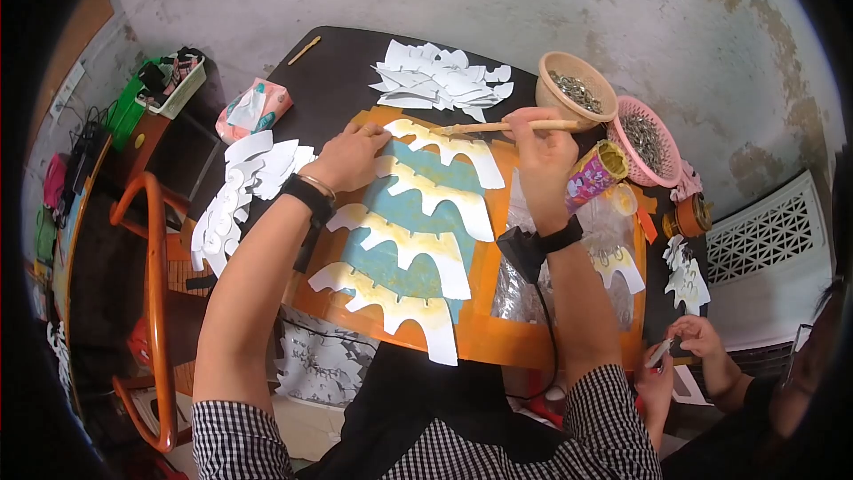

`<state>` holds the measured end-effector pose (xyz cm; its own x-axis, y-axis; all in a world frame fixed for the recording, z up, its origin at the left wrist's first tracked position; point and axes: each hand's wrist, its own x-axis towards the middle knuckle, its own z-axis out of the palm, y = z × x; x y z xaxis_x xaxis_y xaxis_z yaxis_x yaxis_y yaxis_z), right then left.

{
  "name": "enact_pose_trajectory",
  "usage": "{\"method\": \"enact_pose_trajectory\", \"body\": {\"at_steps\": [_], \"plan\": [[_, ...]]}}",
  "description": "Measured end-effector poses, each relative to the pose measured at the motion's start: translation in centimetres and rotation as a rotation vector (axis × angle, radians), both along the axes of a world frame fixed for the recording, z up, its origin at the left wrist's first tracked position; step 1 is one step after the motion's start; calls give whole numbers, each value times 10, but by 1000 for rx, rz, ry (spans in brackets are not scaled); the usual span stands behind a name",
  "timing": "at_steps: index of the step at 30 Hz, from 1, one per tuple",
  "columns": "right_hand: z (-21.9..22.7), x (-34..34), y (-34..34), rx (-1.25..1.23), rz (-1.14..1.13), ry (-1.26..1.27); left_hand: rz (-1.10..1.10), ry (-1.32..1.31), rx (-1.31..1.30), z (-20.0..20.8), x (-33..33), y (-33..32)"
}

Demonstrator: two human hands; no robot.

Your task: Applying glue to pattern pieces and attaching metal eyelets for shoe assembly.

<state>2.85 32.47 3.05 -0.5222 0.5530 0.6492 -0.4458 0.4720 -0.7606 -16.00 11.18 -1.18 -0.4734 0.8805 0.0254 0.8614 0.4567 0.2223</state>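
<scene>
My right hand [544, 156] is closed round a brush [484, 127] with a pale wooden handle, its tip touching the uppermost white cut-out piece [482, 163]. At that piece's left end, the bent fingers of my left hand [354, 156] press it down. Below it, more curved white cut-outs [456, 212] with arched notches lie in a slanting column on a blue-green patch [400, 262] of an orange-taped board [502, 338]. Yellowish smears run along their upper parts. Beside my right wrist stands a purple patterned can [593, 176] with a yellow-coated rim.
Stacked white cut-outs [435, 76] lie at the back, others [238, 196] at the left near a tissue pack [256, 110]. Beige [544, 80] and pink [662, 116] baskets hold small metal parts. A cable [554, 338] hangs by my right forearm. Another person's hands [697, 338] hold a small item.
</scene>
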Motion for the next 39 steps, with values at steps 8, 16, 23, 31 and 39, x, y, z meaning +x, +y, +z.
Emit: {"method": "enact_pose_trajectory", "body": {"at_steps": [8, 16, 23, 31, 39], "plan": [[3, 1, -2, -17, 16, 39, 2, 0, 6, -1, 0, -1], [-3, 22, 0, 69, 1, -113, 8, -52, -31, 7, 6, 1], [-6, 53, 7, 105, -20, -97, 39, -75, -38, 7, 4, 1], [4, 71, -5, 364, 75, -203, 20, -69, -23, 7, 3, -1], [0, 84, 6, 526, 232, -194, 20, -78, -43, 6, 1, 0]]}}
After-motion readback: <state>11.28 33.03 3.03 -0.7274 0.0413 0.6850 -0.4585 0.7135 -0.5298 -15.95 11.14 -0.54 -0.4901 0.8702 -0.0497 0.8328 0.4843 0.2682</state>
